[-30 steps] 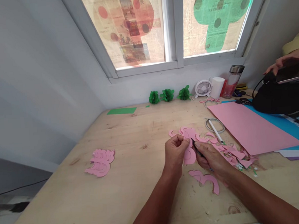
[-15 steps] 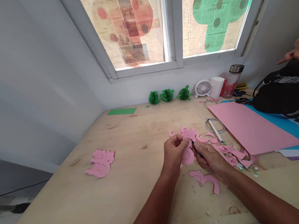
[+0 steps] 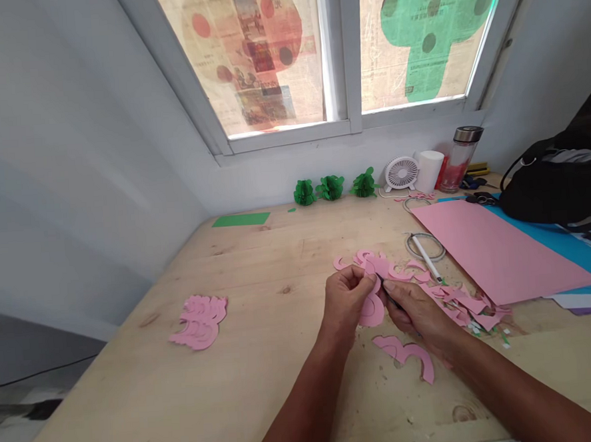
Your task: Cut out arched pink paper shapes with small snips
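Between the thumb and fingers of my left hand [image 3: 348, 292] is a pink paper piece [image 3: 372, 311] with rounded edges and a curved line drawn on it. My right hand [image 3: 415, 304] is closed around dark scissors [image 3: 391, 298], mostly hidden by the fingers, their tip against the paper's right edge. Just below the hands lies a curved pink offcut [image 3: 414, 352]. Pink scraps [image 3: 468, 304] are scattered to the right of my right hand, and others lie behind the held piece. A stack of scalloped pink cut-outs [image 3: 200, 323] rests well to the left.
Pink sheets [image 3: 498, 252] lie over blue paper [image 3: 552, 252] at the right, beside a black bag [image 3: 556, 188]. A white pen [image 3: 427, 259] is nearer me. Along the wall stand green paper figures [image 3: 331, 188], a small fan [image 3: 401, 173] and a bottle [image 3: 459, 161].
The held paper has turned slightly, and its upper part now reaches further right beside the scissors. Another person's hand at the upper right has left the view.
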`<state>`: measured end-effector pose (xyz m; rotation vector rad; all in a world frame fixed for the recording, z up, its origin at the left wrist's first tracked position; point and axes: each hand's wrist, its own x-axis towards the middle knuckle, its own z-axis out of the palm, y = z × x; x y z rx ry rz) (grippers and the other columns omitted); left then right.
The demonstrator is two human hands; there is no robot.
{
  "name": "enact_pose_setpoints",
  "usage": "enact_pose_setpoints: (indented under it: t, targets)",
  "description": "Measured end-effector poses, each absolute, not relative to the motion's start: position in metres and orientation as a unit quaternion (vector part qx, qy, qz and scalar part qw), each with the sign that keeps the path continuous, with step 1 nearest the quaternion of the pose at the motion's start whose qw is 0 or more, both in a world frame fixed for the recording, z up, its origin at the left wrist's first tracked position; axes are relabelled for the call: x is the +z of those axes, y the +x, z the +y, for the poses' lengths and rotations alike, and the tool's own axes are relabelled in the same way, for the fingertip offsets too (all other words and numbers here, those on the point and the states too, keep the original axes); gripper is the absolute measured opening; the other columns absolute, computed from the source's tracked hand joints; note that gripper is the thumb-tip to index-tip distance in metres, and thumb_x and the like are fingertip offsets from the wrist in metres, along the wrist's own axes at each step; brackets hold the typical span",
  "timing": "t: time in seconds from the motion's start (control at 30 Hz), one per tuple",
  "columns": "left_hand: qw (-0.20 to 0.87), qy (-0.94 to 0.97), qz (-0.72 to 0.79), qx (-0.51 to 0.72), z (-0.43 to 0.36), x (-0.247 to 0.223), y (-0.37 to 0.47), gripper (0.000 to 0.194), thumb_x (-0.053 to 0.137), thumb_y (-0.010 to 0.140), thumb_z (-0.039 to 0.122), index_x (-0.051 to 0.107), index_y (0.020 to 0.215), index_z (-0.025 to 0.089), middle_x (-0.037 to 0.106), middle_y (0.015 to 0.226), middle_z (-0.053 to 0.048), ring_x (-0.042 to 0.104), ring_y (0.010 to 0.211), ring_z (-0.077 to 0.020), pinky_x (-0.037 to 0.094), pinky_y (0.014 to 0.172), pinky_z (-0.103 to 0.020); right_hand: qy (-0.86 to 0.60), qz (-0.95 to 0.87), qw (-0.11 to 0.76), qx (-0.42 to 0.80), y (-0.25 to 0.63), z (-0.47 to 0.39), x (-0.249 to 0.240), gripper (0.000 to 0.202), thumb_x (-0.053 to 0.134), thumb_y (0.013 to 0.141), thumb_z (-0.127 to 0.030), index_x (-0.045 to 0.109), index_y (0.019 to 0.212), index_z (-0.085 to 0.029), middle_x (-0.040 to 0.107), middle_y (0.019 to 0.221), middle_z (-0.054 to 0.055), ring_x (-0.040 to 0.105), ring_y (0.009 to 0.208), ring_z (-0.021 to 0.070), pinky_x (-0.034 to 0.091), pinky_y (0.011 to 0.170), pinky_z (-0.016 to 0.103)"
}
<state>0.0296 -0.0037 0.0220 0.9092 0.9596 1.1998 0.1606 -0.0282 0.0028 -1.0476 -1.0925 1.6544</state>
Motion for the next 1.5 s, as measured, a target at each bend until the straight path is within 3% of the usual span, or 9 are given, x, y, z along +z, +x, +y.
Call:
enact_pose_setpoints:
  t: [0.63, 1.5]
  targets:
    - [0.594, 0.399, 0.442, 0.542, -0.0057, 0.0276, 0.0296, 0.02, 0.069, 0.062, 0.027, 0.054, 0.057, 0.014, 0.05, 0.054, 0.003, 0.045, 0.053, -0.0085, 0.036, 0.055, -0.022, -0.434, -0.45, 0.424, 0.656, 0.1608, -0.0264, 0.0018, 0.042, 0.051, 0.083, -0.055, 0.044, 0.063, -0.019, 0.026, 0.04, -0.011, 0.015, 0.037, 0.0053, 0.01, 0.038, 0.022]
    - [0.627, 0.377, 0.423, 0.535, -0.0062, 0.0288, 0.0276, 0.02, 0.069, 0.063, 0.025, 0.053, 0.057, 0.015, 0.049, 0.056, 0.003, 0.042, 0.054, -0.0078, 0.036, 0.057, -0.022, -0.427, -0.454, 0.425, 0.656, 0.1626, -0.0259, -0.0018, 0.04, 0.05, 0.085, -0.052, 0.045, 0.064, -0.019, 0.027, 0.041, -0.01, 0.016, 0.038, 0.0056, 0.01, 0.039, 0.023]
